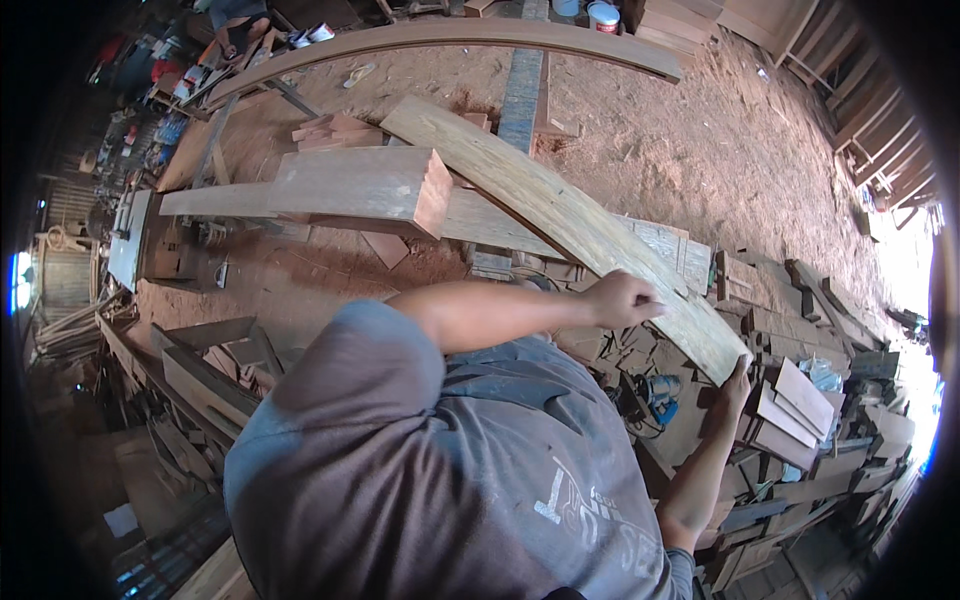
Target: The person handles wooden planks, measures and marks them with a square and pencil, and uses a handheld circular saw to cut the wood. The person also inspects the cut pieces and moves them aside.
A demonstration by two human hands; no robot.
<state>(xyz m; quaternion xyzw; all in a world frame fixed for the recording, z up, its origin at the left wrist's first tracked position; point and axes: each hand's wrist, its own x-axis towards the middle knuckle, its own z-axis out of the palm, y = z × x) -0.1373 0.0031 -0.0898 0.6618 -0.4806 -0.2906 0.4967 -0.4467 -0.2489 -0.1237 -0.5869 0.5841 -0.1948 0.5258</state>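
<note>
A long, pale, weathered plank point(560, 200) runs slantwise from the upper middle down to my right side. At its near end my right hand point(735, 385) grips the end edge, the fingertips at the corner. My left hand point(622, 300) is closed in a fist just over the plank's near side edge. Whatever it may hold is too small or too hidden to make out. Under the plank's middle lies another flat board point(490, 222). Left of it sits a thick, box-like wooden piece point(350, 185) with a reddish end.
A long curved-looking beam point(450, 33) spans the far side. A blue power tool point(662, 398) lies below the plank's near end. Stacked offcuts point(795, 410) crowd the right, and timber point(205, 385) lies at left. Another person point(238, 25) sits far left.
</note>
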